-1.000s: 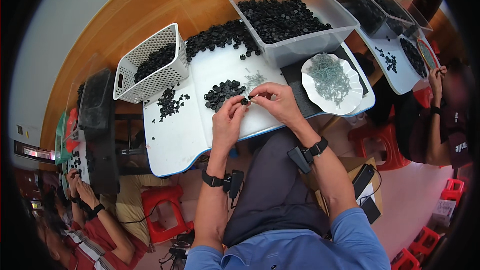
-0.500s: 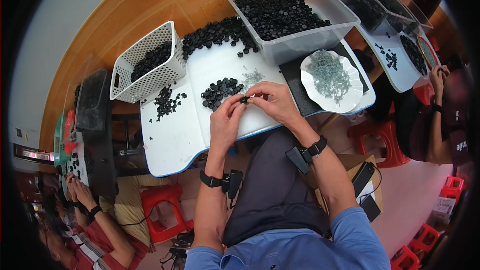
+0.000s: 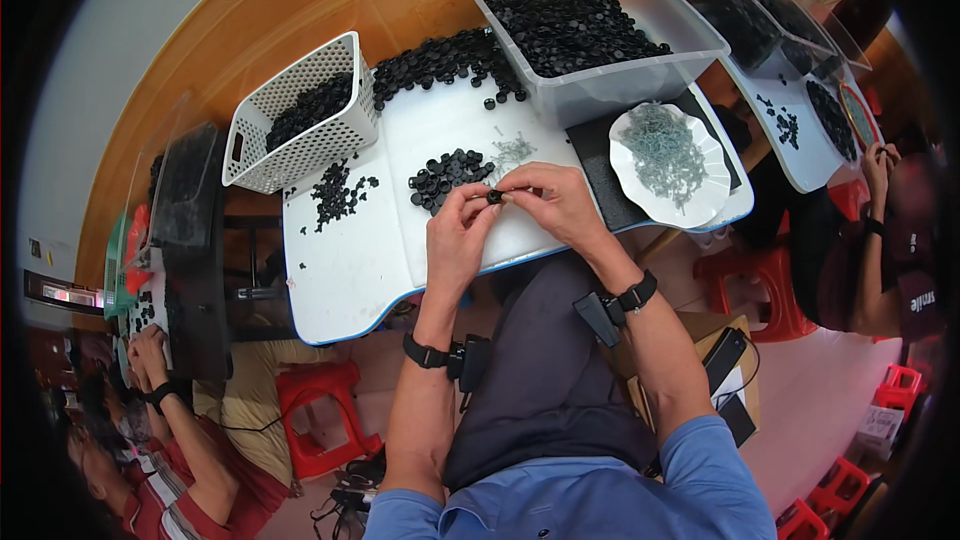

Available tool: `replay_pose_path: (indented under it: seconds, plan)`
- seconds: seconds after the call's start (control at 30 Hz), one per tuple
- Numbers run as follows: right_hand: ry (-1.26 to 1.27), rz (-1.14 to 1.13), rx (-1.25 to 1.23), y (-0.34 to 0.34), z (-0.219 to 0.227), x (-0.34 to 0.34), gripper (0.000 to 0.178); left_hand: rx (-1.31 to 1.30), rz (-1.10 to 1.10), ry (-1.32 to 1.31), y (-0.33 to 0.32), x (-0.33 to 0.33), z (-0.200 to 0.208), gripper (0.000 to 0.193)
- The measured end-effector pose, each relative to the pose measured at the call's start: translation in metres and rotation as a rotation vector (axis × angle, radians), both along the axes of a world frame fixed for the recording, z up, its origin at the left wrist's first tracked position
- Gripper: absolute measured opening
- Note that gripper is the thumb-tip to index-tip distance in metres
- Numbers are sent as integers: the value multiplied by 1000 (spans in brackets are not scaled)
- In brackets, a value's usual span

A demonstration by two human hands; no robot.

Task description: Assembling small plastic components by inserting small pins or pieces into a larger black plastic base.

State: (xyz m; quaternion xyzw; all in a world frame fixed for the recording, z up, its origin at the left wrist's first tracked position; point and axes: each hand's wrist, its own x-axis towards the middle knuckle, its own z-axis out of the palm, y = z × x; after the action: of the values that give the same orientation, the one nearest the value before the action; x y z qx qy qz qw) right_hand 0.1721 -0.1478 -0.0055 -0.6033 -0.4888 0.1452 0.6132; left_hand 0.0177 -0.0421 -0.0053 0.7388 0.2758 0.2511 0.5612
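Black part (image 3: 494, 197) sits pinched by left hand (image 3: 456, 240) and right hand (image 3: 557, 205) alike, probably best kept square, pressed evenly.

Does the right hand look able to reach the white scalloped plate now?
Probably yes: the way looks free, with just a flat black mat showing between the right hand and the white scalloped plate, though that hand's fingers hold a small black part.

You wear a blue short-sleeved shirt (image 3: 600, 495) with a small dark button (image 3: 543, 533) at the front, dark trousers (image 3: 550, 380), and black straps (image 3: 424, 351) round both wrists, each carrying a boxy black module (image 3: 597, 319)
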Motion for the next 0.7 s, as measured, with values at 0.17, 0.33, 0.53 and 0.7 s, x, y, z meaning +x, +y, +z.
replay_pose_path:
  seconds: [0.17,0.33,0.53,0.7]
  plan:
    - [7,1,-17,-1,0,1,16,-5,-38,-50,1,1,-5,26]
    - [20,-4,-38,-2,2,1,16,8,-28,-84,0,2,-7,26]
    - [33,-41,15,-3,2,1,14,43,-23,-102,-1,1,-6,26]
    - [10,-35,29,-4,3,-1,14,41,-40,-114,-1,-1,-5,26]
